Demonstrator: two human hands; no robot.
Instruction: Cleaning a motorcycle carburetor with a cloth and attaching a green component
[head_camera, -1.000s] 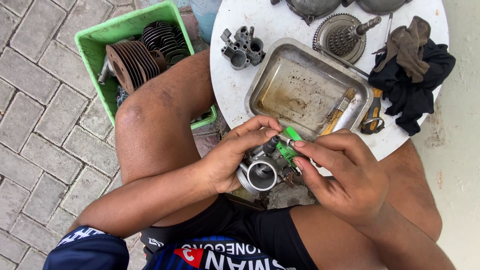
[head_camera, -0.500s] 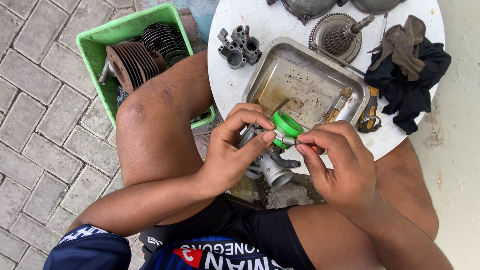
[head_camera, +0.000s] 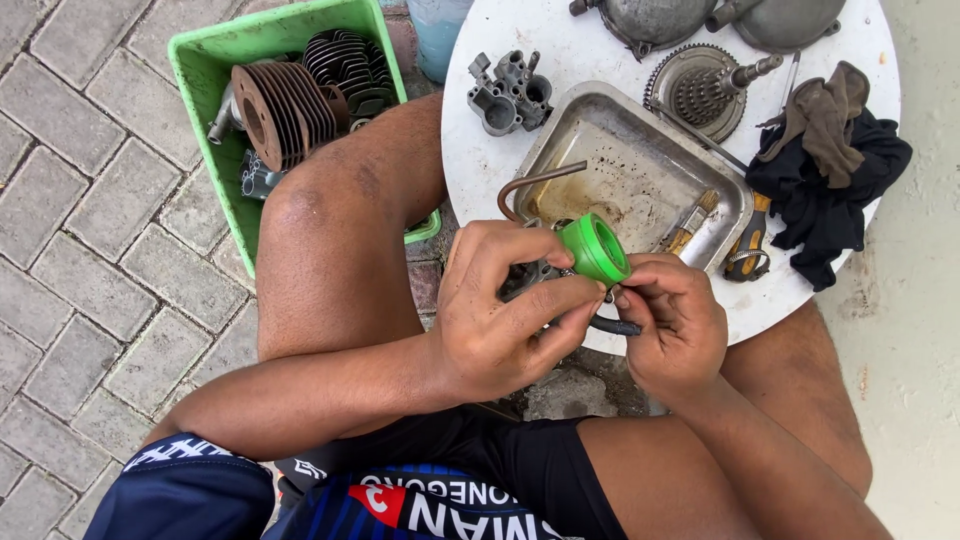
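Observation:
My left hand (head_camera: 505, 310) wraps around a small grey metal engine part (head_camera: 540, 275) with a bright green round fitting (head_camera: 594, 248) on its end and a bent rusty tube (head_camera: 530, 185) sticking up from it. My right hand (head_camera: 672, 325) pinches a thin black rod-like piece (head_camera: 612, 325) just under the green fitting, fingertips touching the part. Both hands hover over the near edge of a round white table (head_camera: 580, 50), above my lap.
A dirty metal tray (head_camera: 640, 165) holds a brush (head_camera: 690, 225). A grey carburettor body (head_camera: 510, 92), a geared hub (head_camera: 705, 90), two metal covers and dark rags (head_camera: 830, 170) lie on the table. A green crate (head_camera: 215, 60) with finned cylinders (head_camera: 290, 105) stands on the paving, left.
The part has been turned in my hands: the green fitting, first low and small, now faces up and outward. The bent tube has come into view over the tray.

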